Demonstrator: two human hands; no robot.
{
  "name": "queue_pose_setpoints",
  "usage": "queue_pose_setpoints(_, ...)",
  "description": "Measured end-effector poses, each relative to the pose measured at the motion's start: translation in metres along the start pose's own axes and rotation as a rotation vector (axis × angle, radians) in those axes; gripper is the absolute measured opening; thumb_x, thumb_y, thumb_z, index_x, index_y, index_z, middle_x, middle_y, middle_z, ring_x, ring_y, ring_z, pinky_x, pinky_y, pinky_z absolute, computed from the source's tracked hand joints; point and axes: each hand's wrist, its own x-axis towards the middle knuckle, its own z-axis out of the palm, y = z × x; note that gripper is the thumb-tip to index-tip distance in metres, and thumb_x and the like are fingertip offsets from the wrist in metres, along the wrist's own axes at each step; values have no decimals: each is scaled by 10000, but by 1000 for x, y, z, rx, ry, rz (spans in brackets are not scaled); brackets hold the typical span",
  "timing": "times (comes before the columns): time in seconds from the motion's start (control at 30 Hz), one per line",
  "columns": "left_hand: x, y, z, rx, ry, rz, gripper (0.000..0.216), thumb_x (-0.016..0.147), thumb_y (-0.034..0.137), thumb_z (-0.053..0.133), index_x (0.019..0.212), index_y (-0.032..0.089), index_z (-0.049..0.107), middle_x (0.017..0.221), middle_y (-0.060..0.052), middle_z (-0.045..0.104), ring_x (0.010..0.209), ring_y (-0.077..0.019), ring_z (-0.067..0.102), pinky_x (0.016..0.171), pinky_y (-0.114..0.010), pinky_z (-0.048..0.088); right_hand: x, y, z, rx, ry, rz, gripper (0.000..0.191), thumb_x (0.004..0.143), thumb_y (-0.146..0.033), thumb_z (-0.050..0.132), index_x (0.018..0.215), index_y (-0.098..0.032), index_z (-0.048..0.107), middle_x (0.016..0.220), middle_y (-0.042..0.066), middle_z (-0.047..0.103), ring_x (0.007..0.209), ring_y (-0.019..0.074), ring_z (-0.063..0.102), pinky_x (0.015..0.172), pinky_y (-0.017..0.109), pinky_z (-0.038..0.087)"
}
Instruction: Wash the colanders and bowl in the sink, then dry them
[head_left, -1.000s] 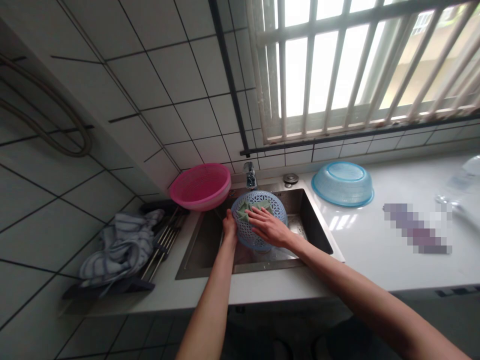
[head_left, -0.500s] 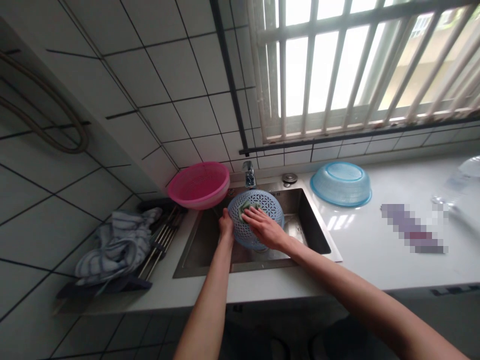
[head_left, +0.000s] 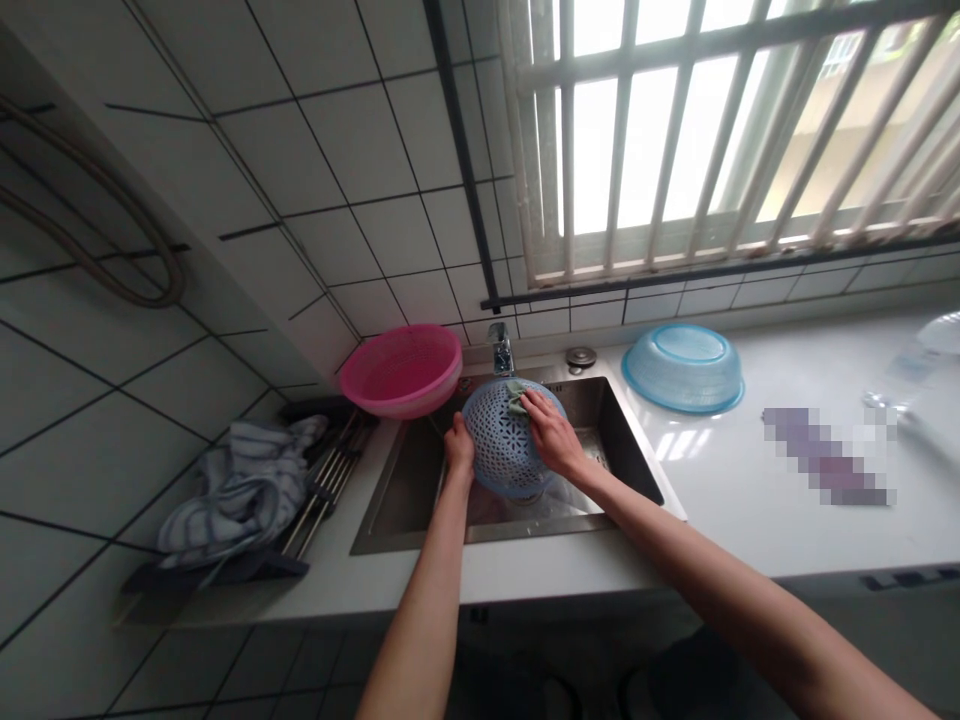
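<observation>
A blue perforated plastic basket (head_left: 499, 445) is held tilted over the steel sink (head_left: 622, 450). My left hand (head_left: 458, 452) grips its left rim, fingers wrapped round the edge. My right hand (head_left: 551, 436) presses a small green cloth (head_left: 515, 397) against the basket's upper right part, fingers closed on the cloth. The tap (head_left: 499, 349) stands just behind the basket.
A pink basket (head_left: 401, 370) sits at the sink's left rear corner. A light blue basket (head_left: 682, 366) lies upside down on the white counter (head_left: 750, 500) to the right. A striped towel (head_left: 232, 490) lies on a rack at the left. A barred window is above.
My right hand slid the green cloth from the basket's left side to its upper right. The basket turned a little in my left hand.
</observation>
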Motion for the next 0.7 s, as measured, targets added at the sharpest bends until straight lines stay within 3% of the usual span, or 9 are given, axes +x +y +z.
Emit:
queue_pose_setpoints(0.2,-3,2,-5,-51,-20,-38,658,843,820,602,749,176,700,756,-115,716,845,-287,683,743,-349,495,-19,-30,-4,24,-219,-270,715,999,7,448,1606,-353,558,1648,-4,554,1524,214,541,1269,444,486)
queue_pose_setpoints(0.33,-4,3,-6,-113,-71,-98,726,769,888,638,774,165,699,760,-92,706,771,-244,650,714,-343,484,-32,-15,-33,-33,-279,-332,610,1013,-43,548,1504,-387,661,1494,21,692,1349,234,677,1150,424,587)
queue_pose_setpoints(0.43,-4,4,-5,-64,-69,-95,716,781,881,648,733,169,689,708,-80,680,750,-238,641,691,-333,468,-30,14,-51,-115,-168,-187,387,1017,-127,614,1290,-324,805,1240,74,770,1099,247,741,1009,411,633)
queue_pose_setpoints(0.53,-4,6,-3,26,-67,-54,686,832,840,634,683,173,686,659,-81,660,761,-259,657,697,-337,472,-20,43,-58,-83,-69,48,248,989,-212,678,1185,-245,828,1043,82,780,883,232,744,869,395,637)
queue_pose_setpoints(0.7,-5,8,1,27,-90,-12,668,875,796,619,724,154,723,730,-119,719,850,-298,702,758,-355,503,9,55,-47,191,108,359,284,896,-434,777,1060,-203,789,875,58,796,793,228,751,764,358,620)
